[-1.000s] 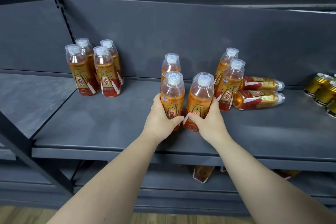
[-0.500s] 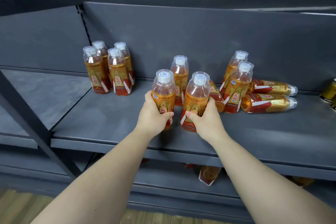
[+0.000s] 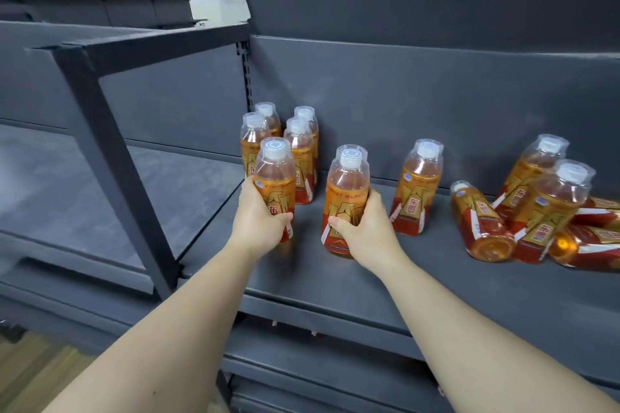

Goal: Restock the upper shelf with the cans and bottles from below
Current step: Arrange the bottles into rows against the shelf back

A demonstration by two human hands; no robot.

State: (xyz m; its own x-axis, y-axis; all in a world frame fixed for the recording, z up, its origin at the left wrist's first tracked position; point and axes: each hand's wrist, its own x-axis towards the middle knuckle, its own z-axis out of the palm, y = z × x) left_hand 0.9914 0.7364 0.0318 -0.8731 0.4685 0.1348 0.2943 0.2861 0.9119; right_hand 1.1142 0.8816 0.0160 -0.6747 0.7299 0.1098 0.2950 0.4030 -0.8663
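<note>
- Left hand (image 3: pixel 258 221) gripped an upright bottle (image 3: pixel 275 174), just before four standing bottles (image 3: pixel 298 144).
- Right hand (image 3: pixel 364 228) gripped a second bottle (image 3: pixel 347 184), upright, on the grey shelf (image 3: pixel 369 278).
- Toppled bottles (image 3: pixel 479 225) lay at right.

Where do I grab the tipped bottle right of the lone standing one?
Grip the tipped bottle round its labelled middle, from above and its left. It lies base toward the camera, cap toward the back wall; standing bottles crowd its right, while the shelf on its left is open.
</note>
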